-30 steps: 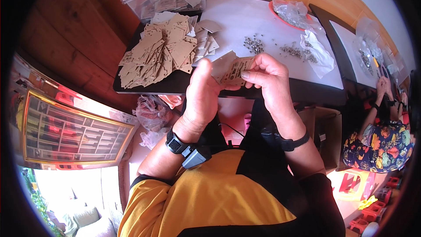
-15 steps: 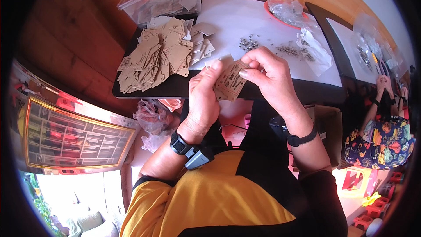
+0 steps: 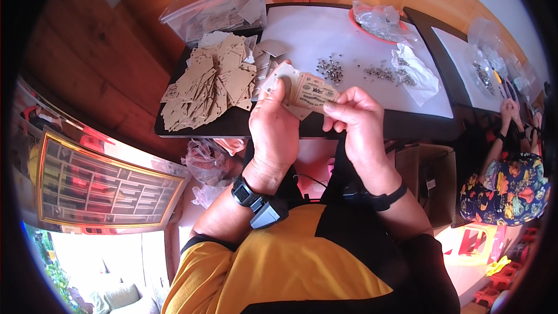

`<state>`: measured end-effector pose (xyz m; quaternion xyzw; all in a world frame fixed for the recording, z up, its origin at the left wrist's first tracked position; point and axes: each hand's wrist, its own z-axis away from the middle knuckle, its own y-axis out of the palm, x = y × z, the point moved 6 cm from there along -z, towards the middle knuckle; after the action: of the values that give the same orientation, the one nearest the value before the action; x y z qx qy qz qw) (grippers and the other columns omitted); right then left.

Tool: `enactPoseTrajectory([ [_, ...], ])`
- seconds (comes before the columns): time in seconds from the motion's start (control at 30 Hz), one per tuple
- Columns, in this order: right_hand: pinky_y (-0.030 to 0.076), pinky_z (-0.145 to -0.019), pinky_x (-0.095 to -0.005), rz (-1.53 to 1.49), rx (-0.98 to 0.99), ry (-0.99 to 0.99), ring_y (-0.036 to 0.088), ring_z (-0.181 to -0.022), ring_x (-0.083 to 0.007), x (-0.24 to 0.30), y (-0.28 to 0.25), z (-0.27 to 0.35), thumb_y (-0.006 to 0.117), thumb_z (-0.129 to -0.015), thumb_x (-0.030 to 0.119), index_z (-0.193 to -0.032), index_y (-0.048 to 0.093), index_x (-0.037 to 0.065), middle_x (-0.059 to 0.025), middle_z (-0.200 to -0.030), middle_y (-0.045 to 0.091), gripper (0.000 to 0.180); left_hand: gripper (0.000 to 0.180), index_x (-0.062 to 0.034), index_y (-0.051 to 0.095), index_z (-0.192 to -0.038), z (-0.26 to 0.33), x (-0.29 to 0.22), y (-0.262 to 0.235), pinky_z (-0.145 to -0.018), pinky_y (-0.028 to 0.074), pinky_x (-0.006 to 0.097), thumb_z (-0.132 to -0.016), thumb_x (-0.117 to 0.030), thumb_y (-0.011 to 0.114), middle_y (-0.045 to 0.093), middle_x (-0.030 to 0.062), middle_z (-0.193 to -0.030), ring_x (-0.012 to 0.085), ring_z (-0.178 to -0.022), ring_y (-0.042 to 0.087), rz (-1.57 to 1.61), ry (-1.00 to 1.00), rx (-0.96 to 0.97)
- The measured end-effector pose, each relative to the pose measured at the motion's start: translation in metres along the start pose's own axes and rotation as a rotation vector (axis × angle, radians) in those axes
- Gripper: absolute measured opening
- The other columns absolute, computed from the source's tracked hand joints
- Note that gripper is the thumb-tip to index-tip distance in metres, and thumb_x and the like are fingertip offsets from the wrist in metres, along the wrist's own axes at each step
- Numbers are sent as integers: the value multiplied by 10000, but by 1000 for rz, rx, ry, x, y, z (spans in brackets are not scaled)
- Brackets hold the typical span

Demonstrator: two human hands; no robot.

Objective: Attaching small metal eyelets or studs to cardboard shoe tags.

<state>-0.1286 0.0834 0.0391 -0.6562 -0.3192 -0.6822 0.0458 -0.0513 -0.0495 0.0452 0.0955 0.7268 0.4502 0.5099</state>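
Over the table's front edge, my left hand (image 3: 274,125) grips a few tan printed cardboard cards (image 3: 314,94), its thumb pressed on a paler one. From the right, my right hand (image 3: 361,125) pinches the far end of the printed card between thumb and fingers. A large heap of similar brown cards (image 3: 200,84) lies on the table to the left, with paler loose cards (image 3: 273,47) beside it. Beyond my hands, small dark metal pieces (image 3: 329,70) are scattered on a white sheet (image 3: 302,29).
Behind the heap stands a clear plastic box (image 3: 215,11) with more cards. A red tray (image 3: 372,28) holding plastic bags sits at the back right, near crumpled white paper (image 3: 418,75). Below is a cardboard box (image 3: 427,180). At far right a co-worker's hands (image 3: 510,110) are at another table.
The cards have turned flatter and fanned apart, the printed one swinging rightward. My right hand has moved down, now pinching that card's right end. The whole view has shifted slightly.
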Motion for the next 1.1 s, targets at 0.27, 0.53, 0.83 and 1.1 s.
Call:
enactPoseTrajectory([
  [0.27, 404, -544, -200, 71, 92, 95, 567, -626, -64, -1, 15, 6, 740, -833, 37, -956, 660, 41, 9, -778, 644, 146, 486, -51, 489, -1385, 6, 14, 4, -1012, 425, 427, -1017, -368, 519, 618, 108, -1196, 267, -1140, 575, 97, -82, 163],
  [0.53, 465, -658, -289, 940, 187, -482, 601, -725, -136, 38, -18, 1, 744, -774, 25, -872, 657, 38, -22, -723, 562, 132, 507, -66, 624, -1282, 6, -14, 4, -854, 495, 319, -796, -11, 760, 652, 46, -934, 167, -964, 594, -1029, 398, 329],
  [0.83, 464, -731, -402, 1144, 139, -646, 583, -789, -268, 31, -29, 5, 734, -752, 63, -873, 659, 70, -60, -750, 600, 142, 218, -14, 706, -1029, -3, 12, 3, -832, 481, 256, -815, 22, 731, 637, 55, -937, 137, -911, 615, -1226, 335, 414],
  [1.1, 464, -735, -379, 951, 79, -655, 591, -808, -278, 23, -33, 6, 706, -779, 28, -920, 658, 33, -98, -796, 605, 149, 148, -16, 708, -981, -8, 21, -2, -774, 492, 245, -844, -53, 752, 648, 18, -902, 95, -827, 615, -1049, -9, 312],
])
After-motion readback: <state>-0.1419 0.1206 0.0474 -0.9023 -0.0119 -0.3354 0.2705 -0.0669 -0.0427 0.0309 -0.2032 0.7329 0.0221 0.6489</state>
